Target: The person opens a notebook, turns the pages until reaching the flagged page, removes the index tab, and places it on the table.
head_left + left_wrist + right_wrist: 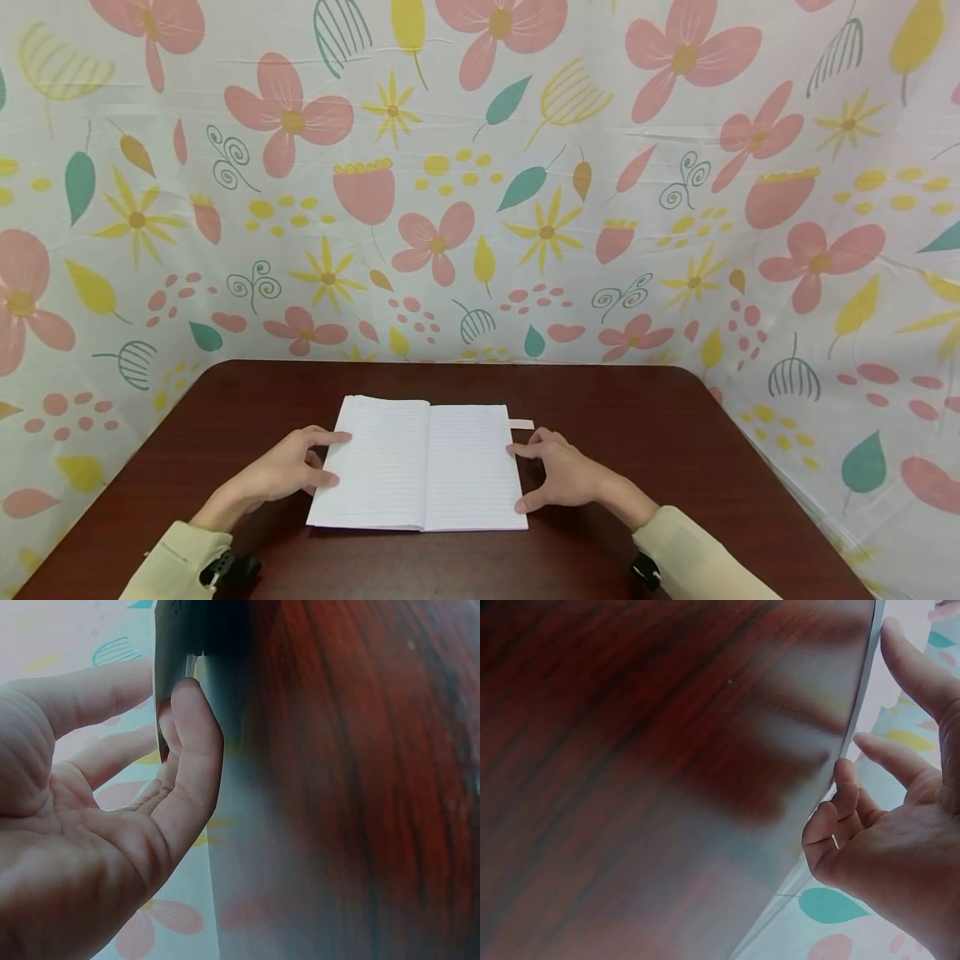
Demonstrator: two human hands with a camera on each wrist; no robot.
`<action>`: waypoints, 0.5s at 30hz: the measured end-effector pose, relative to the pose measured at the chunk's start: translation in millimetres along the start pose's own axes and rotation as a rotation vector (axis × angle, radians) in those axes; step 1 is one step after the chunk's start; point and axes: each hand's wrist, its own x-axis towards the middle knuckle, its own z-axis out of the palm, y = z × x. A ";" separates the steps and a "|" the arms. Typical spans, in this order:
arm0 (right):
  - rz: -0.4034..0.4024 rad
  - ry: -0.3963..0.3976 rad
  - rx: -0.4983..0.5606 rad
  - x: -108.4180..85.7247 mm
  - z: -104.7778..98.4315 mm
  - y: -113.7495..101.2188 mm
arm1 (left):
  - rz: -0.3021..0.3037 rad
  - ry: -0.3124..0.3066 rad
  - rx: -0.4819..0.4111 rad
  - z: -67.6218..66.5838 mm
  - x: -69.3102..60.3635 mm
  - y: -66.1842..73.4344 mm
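An open notebook with blank lined pages lies on the table in the head view. At its left edge, my left hand grips it, thumb and index finger on the page side. The left wrist view shows other fingers of that hand curled behind the notebook's cover. My right hand touches the right page's edge with extended thumb and index finger. In the right wrist view its remaining fingers are loosely curled beside the notebook, near the tabletop. A small white strip sticks out at the upper right.
The dark reddish-brown wooden table has rounded far corners. Behind and beside it hangs a floral-printed cloth. Both forearms wear pale sleeves, with black devices strapped at the wrists.
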 end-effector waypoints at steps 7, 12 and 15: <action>0.003 0.002 0.002 0.7 0.7 1.6 | -0.006 0.004 -0.005 0.6 0.4 0.8; 0.003 0.005 0.000 1.6 1.2 2.0 | -0.010 0.005 -0.016 1.1 0.1 1.0; 0.006 0.006 0.001 1.9 1.7 1.7 | -0.013 0.006 -0.013 1.5 -0.5 0.9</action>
